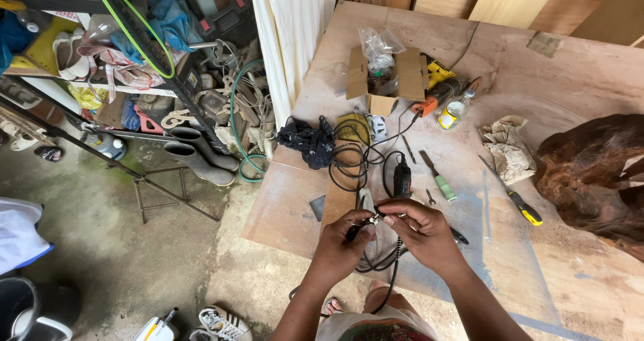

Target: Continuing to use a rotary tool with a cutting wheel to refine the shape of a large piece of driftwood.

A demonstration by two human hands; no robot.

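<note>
The slim handpiece (365, 221) of a flexible shaft tool is held just above the worktop (570, 260) edge, its tip pinched between both hands. The left hand (343, 242) is clamped on its body, the right hand (419, 228) closed at the tip. It is judged light and rigid, best gripped along the body; the black cable (392, 274) trails limply.

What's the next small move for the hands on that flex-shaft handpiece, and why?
Probably a small twist or push by the right hand at the tip of the handpiece. The left hand grips its body, both sets of fingertips meet at the metal end, and the black cable hangs slack below.
</note>
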